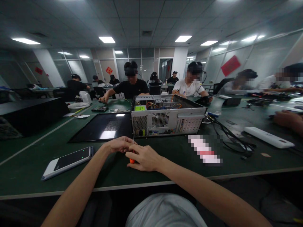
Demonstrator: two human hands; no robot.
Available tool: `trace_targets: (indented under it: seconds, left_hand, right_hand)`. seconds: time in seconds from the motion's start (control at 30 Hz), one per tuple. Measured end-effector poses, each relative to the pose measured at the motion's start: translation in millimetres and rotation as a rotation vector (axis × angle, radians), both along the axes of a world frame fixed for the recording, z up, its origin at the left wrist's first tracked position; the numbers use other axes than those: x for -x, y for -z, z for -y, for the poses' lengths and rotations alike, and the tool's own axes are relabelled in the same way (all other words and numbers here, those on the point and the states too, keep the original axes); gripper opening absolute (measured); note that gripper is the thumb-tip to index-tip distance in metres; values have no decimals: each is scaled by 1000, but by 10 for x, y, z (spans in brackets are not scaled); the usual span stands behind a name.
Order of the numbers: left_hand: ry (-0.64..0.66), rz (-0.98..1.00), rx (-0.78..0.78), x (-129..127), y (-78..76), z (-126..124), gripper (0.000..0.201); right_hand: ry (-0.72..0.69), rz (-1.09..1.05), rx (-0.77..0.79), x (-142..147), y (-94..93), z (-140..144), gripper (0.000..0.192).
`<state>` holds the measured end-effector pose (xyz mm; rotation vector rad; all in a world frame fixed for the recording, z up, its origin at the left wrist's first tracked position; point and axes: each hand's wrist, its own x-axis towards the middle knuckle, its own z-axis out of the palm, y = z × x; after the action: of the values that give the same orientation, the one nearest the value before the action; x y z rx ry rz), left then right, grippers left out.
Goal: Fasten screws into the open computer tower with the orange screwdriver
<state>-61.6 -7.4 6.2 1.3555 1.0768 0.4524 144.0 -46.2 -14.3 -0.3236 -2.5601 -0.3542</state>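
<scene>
My right hand [145, 158] is wrapped round a screwdriver [132, 160] with an orange handle, its thin shaft pointing up towards the computer case. Close against it, my left hand [119, 145] has its fingers curled together beside the shaft. What those fingers hold, if anything, is hidden. Just beyond both hands lies an open metal computer case [169, 121] with its rear ports and vents facing me. Cables and a green-yellow label show inside. Left of the case, a glossy black side panel [104, 127] lies flat on the table.
A white handheld device [67, 162] lies at the left, near the table's edge. On the right are black cables [227, 132], a white power strip [268, 137] and a blurred-out pink item [204, 149]. A black case [33, 115] stands far left. Several people sit across the table.
</scene>
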Motion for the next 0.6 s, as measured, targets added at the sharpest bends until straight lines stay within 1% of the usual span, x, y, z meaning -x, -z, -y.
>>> trace_targets:
  seconds: [0.1, 0.17, 0.27, 0.4, 0.6]
  left_hand:
    - [-19, 18, -15, -8, 4, 3, 40]
    - [-41, -3, -26, -23, -11, 18, 40]
    - [-70, -62, -41, -47, -31, 36, 47]
    - [-69, -89, -72, -53, -12, 25, 51]
    - [-19, -57, -68, -26, 21, 2, 42]
  right_hand:
    - [-63, -13, -25, -22, 8, 10, 30]
    - [-70, -26, -44, -25, 30, 4, 27]
    - [-76, -58, -79, -16, 57, -14, 25]
    - [-27, -78, -102, 3, 51, -28, 30]
    - [52, -85, -122, -6, 55, -56, 35]
